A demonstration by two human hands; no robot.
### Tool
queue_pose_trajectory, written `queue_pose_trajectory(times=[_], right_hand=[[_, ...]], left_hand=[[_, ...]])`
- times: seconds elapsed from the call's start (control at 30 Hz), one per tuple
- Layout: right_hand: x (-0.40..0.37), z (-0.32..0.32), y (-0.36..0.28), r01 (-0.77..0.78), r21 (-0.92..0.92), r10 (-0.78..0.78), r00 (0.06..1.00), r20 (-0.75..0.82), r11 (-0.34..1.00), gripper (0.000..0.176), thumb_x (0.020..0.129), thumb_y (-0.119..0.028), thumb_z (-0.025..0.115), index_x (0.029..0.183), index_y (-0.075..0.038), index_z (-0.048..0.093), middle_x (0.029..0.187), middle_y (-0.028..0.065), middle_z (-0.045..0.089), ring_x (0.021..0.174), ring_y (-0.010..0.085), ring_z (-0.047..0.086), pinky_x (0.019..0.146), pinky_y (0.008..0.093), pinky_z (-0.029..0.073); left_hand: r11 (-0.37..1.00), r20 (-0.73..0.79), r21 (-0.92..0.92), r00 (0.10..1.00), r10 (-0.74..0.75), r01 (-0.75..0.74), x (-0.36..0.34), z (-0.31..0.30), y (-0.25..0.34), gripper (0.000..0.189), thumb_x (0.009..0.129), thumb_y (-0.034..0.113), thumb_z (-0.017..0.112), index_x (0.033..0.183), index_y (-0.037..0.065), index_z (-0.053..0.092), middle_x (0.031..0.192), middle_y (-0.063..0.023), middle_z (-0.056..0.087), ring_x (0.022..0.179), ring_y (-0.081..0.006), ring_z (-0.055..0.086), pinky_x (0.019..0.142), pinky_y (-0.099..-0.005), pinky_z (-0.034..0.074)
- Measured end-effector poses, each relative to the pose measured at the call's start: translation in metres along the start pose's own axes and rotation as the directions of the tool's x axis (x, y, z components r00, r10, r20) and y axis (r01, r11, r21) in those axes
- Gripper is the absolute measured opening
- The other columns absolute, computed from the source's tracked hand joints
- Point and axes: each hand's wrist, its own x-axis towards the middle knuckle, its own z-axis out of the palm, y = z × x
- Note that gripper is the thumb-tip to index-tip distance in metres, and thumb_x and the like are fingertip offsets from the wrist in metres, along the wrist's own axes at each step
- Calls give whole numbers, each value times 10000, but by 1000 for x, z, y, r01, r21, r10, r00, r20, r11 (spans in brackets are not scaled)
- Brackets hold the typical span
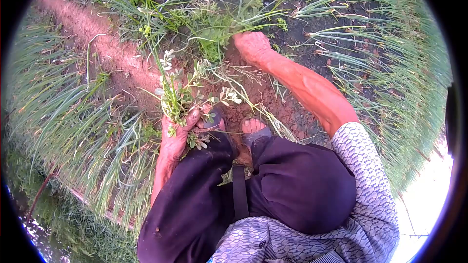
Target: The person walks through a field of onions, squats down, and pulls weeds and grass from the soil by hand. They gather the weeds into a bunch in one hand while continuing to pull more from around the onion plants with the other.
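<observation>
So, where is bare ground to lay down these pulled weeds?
Bare soil lies between the feet and the right hand. A bare reddish strip runs beyond the left hand, which holds the weed bunch. Grassy leaves crowd both sides.

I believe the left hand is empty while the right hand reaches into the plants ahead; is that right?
Not quite: the head view shows the left hand holding a bunch of weeds, not empty. The right hand does reach into the plants ahead.
</observation>
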Motion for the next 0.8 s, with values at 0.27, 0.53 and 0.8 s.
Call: queue_pose_trajectory(times=[0.27,0.53,0.8], right_hand=[[0,4,7,21,41,-19,999,-41,999,328,768,-96,564,1064,36,510,823,250,649,724,396,660,608,491,527],[3,8,13,54,93,-50,998,-46,994,435,693,-86,628,1105,10,521,828,246,643,753,390,655,640,481,531],[3,-12,10,-20,131,17,999,31,991,374,736,-88,564,1098,-5,527,838,249,636,788,405,644,679,484,531]], left_hand=[[1000,-77,17,997,1,0,-3,-1,1,334,832,228,724,1054,27,575,739,-45,602,642,-137,564,540,-266,441],[999,-125,-10,992,-36,35,-3,-5,-1,309,833,167,719,1063,23,571,803,-49,623,663,-143,576,580,-271,464],[982,-85,169,994,-64,78,-3,-1,7,258,864,150,676,1050,11,565,790,-59,627,702,-140,597,646,-274,484]])
